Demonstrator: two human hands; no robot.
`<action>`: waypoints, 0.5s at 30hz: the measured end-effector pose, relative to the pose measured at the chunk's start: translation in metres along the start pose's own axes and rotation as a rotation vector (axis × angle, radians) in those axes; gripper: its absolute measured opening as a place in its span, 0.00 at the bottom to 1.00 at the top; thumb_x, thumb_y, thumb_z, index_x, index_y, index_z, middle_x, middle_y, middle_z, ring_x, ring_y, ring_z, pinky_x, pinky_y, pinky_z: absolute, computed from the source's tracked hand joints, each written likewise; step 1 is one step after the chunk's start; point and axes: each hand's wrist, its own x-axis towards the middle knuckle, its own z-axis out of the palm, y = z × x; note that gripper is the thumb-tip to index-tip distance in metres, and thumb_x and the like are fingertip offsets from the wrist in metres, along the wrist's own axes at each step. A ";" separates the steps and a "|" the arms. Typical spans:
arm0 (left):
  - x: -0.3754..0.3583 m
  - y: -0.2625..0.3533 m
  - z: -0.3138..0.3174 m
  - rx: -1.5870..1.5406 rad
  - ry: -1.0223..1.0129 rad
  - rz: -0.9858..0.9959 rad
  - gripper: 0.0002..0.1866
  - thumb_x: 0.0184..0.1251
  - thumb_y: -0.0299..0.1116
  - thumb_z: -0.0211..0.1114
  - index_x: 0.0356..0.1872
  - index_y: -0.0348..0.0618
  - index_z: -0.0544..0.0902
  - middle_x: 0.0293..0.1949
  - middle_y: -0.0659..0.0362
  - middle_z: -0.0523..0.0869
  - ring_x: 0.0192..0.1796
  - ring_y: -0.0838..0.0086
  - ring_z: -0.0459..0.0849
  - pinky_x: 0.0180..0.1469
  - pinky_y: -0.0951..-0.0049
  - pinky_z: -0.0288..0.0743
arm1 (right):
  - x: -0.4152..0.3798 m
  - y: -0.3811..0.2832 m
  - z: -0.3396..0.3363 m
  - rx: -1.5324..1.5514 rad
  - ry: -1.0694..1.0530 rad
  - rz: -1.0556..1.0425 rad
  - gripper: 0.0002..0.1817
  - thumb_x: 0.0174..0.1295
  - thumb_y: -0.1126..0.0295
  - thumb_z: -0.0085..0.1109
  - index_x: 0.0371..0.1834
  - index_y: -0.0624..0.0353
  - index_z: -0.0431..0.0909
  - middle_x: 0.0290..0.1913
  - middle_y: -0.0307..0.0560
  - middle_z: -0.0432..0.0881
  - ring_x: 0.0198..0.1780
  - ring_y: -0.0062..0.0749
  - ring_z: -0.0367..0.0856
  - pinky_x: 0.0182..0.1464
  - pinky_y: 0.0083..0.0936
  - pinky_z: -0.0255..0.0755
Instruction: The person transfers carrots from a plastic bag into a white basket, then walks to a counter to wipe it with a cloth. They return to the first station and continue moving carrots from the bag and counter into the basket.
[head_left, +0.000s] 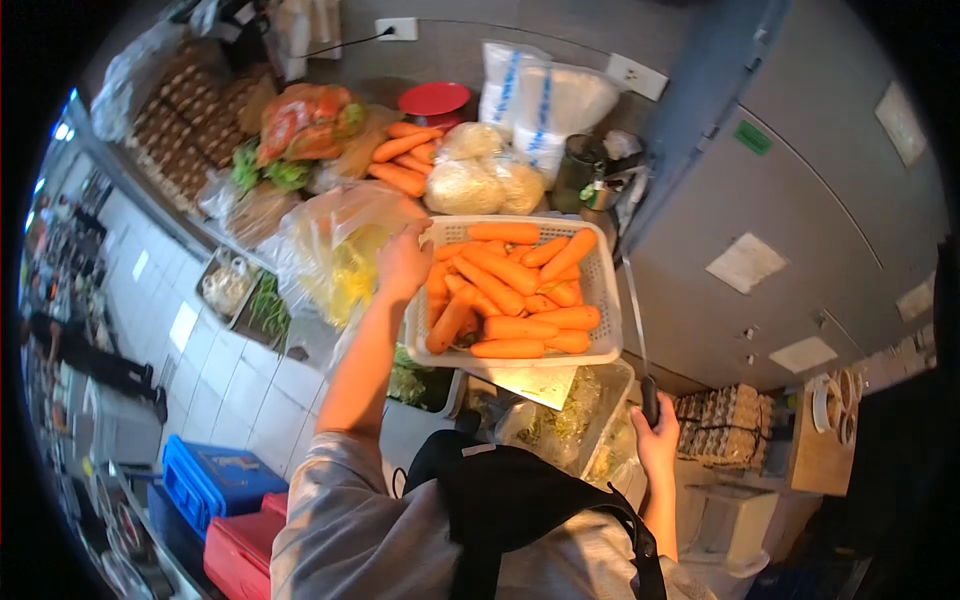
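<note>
A white perforated plastic crate (612, 335) full of orange carrots (500, 275) is in front of me. My left hand (403, 262) is at the crate's upper left corner, against a clear plastic bag (318, 240) with something yellow inside. Its fingers are bent, and whether they pinch the bag or the crate's rim is hard to make out. Low on the crate's right side, my right hand (655, 440) grips the black handle of a long knife (637, 320). The blade points up and away, alongside the crate without visibly touching the carrots.
Behind the crate are more carrots (405, 160), bagged pale food (480, 170), a red round item (435, 100) and white bags (545, 105). Egg trays (195, 120) are stacked at far left. A grey cabinet (790, 200) stands right; a tub of greens (570, 415) sits below.
</note>
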 end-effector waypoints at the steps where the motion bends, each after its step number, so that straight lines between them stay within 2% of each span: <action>1: -0.008 -0.005 -0.003 -0.132 0.052 -0.069 0.18 0.54 0.29 0.60 0.48 0.49 0.78 0.43 0.51 0.81 0.46 0.56 0.79 0.47 0.59 0.71 | -0.006 0.011 -0.001 0.014 0.013 0.024 0.17 0.57 0.71 0.61 0.47 0.63 0.71 0.26 0.37 0.70 0.24 0.18 0.67 0.25 0.19 0.62; 2: -0.015 -0.012 -0.006 -0.267 0.110 -0.132 0.18 0.54 0.28 0.60 0.48 0.48 0.77 0.44 0.51 0.81 0.48 0.55 0.78 0.49 0.58 0.70 | -0.009 0.026 -0.005 0.027 0.029 0.046 0.17 0.57 0.71 0.61 0.47 0.64 0.71 0.26 0.37 0.70 0.24 0.18 0.66 0.25 0.19 0.61; 5: -0.062 -0.035 -0.011 -0.090 0.567 -0.184 0.13 0.53 0.25 0.60 0.42 0.45 0.76 0.43 0.50 0.77 0.47 0.53 0.75 0.49 0.57 0.67 | -0.009 0.043 -0.010 0.166 0.057 0.078 0.16 0.58 0.71 0.61 0.46 0.64 0.70 0.26 0.36 0.70 0.23 0.17 0.65 0.24 0.18 0.59; 6: -0.075 -0.047 -0.013 -0.042 0.667 -0.222 0.10 0.52 0.25 0.61 0.36 0.43 0.74 0.39 0.50 0.74 0.45 0.53 0.73 0.48 0.57 0.66 | -0.012 0.043 -0.009 0.232 0.069 0.092 0.16 0.58 0.71 0.60 0.46 0.65 0.70 0.26 0.36 0.69 0.22 0.16 0.65 0.23 0.17 0.59; 7: -0.087 -0.065 -0.012 0.027 0.737 -0.295 0.10 0.52 0.25 0.61 0.36 0.42 0.74 0.39 0.50 0.74 0.44 0.53 0.73 0.48 0.57 0.66 | -0.014 0.039 -0.009 0.199 0.090 0.079 0.17 0.59 0.70 0.60 0.50 0.62 0.70 0.24 0.34 0.68 0.20 0.16 0.63 0.22 0.18 0.58; 9: -0.100 -0.110 -0.006 0.151 0.878 -0.423 0.09 0.52 0.26 0.61 0.36 0.41 0.73 0.38 0.49 0.74 0.43 0.53 0.74 0.48 0.57 0.67 | -0.018 0.030 -0.012 0.124 0.113 0.061 0.18 0.59 0.70 0.60 0.50 0.61 0.69 0.24 0.33 0.69 0.21 0.16 0.64 0.22 0.18 0.58; 11: -0.098 -0.163 0.006 -0.065 0.856 -0.621 0.09 0.54 0.28 0.61 0.37 0.42 0.75 0.40 0.49 0.75 0.46 0.55 0.75 0.49 0.58 0.67 | -0.023 0.027 -0.010 0.162 0.133 0.039 0.18 0.59 0.70 0.60 0.51 0.61 0.69 0.25 0.34 0.69 0.21 0.16 0.64 0.23 0.17 0.58; 12: -0.087 -0.165 0.005 -0.182 0.839 -0.720 0.09 0.54 0.29 0.61 0.38 0.43 0.75 0.42 0.49 0.76 0.47 0.55 0.75 0.50 0.59 0.67 | -0.026 0.026 -0.007 0.157 0.154 0.010 0.18 0.58 0.71 0.60 0.51 0.61 0.69 0.25 0.34 0.69 0.21 0.15 0.64 0.23 0.17 0.58; 15: -0.048 -0.163 0.002 -0.036 -0.065 -0.634 0.15 0.55 0.37 0.63 0.43 0.44 0.78 0.48 0.49 0.76 0.52 0.58 0.75 0.54 0.61 0.67 | -0.029 0.013 0.007 0.171 0.207 0.053 0.15 0.59 0.71 0.60 0.47 0.62 0.69 0.27 0.35 0.69 0.26 0.17 0.65 0.27 0.17 0.58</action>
